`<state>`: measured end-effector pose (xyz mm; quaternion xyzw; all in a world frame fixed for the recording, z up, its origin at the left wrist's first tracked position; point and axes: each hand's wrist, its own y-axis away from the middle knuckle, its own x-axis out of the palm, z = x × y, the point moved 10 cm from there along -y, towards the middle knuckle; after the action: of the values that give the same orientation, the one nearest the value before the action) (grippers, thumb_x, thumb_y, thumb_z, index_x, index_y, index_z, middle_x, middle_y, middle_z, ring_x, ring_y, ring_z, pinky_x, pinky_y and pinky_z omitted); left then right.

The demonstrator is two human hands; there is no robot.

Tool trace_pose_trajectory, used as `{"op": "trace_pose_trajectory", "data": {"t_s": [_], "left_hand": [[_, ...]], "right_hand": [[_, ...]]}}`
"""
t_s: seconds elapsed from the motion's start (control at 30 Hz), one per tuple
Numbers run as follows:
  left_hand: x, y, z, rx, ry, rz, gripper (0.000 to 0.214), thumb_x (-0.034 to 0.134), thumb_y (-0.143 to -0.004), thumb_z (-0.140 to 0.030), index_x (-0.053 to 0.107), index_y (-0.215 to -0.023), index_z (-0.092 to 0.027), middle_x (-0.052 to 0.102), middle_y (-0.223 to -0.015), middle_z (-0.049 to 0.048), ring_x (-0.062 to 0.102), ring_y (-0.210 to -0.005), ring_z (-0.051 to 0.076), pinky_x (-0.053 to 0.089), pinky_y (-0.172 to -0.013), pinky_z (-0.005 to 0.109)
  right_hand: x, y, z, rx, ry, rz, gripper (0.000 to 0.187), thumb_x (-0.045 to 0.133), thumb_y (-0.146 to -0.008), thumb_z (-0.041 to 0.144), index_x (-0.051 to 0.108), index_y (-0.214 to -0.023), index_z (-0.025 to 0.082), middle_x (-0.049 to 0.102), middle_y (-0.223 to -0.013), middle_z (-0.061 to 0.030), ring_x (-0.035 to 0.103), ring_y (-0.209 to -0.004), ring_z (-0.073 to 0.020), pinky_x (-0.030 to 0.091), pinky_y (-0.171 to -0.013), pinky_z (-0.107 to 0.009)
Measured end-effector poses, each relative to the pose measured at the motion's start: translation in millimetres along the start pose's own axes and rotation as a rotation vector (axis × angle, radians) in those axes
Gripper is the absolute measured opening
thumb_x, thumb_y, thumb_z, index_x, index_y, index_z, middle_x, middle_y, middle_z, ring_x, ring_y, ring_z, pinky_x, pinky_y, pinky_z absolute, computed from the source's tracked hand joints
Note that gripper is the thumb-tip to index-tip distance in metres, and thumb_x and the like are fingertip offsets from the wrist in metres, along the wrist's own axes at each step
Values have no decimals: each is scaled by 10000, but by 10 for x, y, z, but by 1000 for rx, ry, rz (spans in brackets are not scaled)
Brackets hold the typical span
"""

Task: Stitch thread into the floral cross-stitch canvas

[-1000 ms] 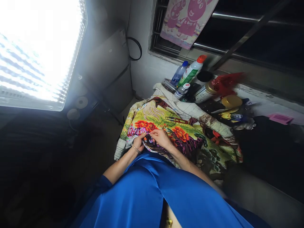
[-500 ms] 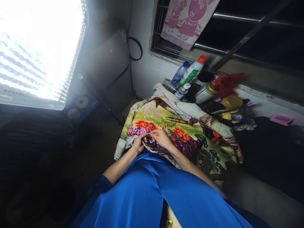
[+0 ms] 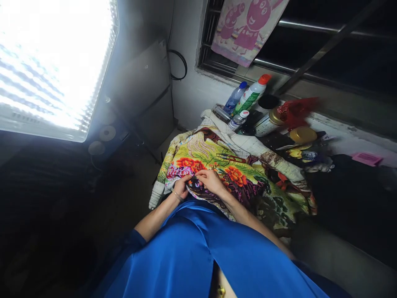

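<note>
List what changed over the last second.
Only the view visibly shifted: the lamp and towel sit slightly further right in frame. No grasp or release seen; any fingertip motion is too small to tell. Unchanged: left hand gripping the cloth near its edge, right hand beside it with fingers pinched, snips lying on the cloth.

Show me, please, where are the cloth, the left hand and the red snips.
Cloth (image 3: 214,156): head view, on its green patterned area.
Left hand (image 3: 182,187): head view, on the back of the hand.
Red snips (image 3: 234,158): head view, on the handle.
</note>
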<state>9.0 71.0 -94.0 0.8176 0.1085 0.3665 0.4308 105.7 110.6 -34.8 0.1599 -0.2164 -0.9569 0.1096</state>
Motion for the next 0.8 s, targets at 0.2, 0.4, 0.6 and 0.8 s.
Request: {"op": "trace_pose_trajectory", "data": {"t_s": [0.2,0.4,0.6,0.8], "left_hand": [[-62,-78,28,-6,-16,14,164,752,-506,-118,613,-591,-138,672,-595,54,666,-822,252,489,-852,375],[-81,-105,33,0,-18,32,200,769,-482,-132,618,-613,-130,689,-647,74,663,-859,268,484,-868,388],[-97,-77,30,25,9,3,227,769,-456,-118,604,-610,-144,686,-643,70,658,-884,275,476,-884,406],[-61,-17,-12,52,-15,-19,277,786,-399,-92,594,-592,-146,681,-629,69,656,-882,281,475,-874,407]], "right_hand": [[19,-24,-15,-13,44,8,161,522,-715,236,655,-714,147,551,-457,31,384,-315,-68,276,-318,-185],[20,-29,65,-51,202,-3,188,501,-733,215,673,-696,151,541,-441,22,443,-361,-96,342,-389,-210],[25,-16,410,-181,646,18,249,467,-773,160,711,-724,155,639,-563,-48,595,-563,-166,417,-569,-254],[274,-37,719,-385,1147,308,272,458,-807,124,725,-775,160,690,-694,-102,633,-707,-207,414,-631,-265]]}}
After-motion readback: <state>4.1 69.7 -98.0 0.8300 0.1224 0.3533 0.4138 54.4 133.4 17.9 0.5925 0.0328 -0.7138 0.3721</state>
